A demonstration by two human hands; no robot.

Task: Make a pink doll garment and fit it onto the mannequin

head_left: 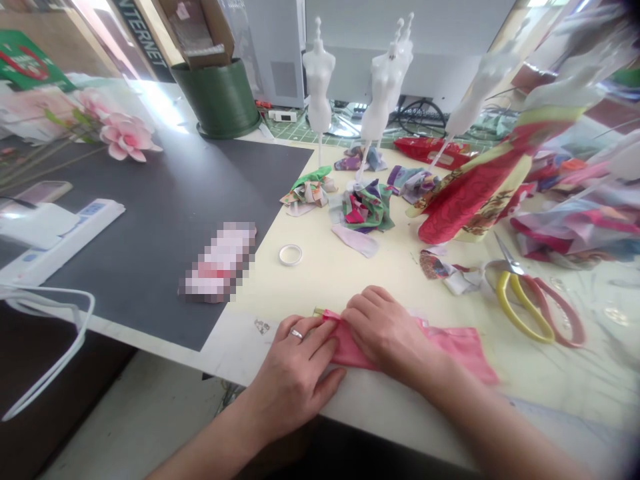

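A strip of pink cloth (465, 350) lies along the near part of the pale tabletop, with a small yellow-green edge at its left end. My left hand (300, 363), wearing a ring, has its fingers closed on that left end, the thumb at the near edge. My right hand (383, 330) rests on the cloth just right of it, fingers bent and pressed together on the fabric; its fingertips are partly hidden. The two hands nearly touch. Beyond them lies a white tape ring (291, 255).
Yellow-and-red scissors (525, 300) lie at the right, blades away. White mannequins (319, 87) and a red dress form (475, 187) stand behind, among fabric scraps (367, 205). At left are a blurred-out phone-like object (220, 261), a power strip (65, 240) and a green pot (217, 97).
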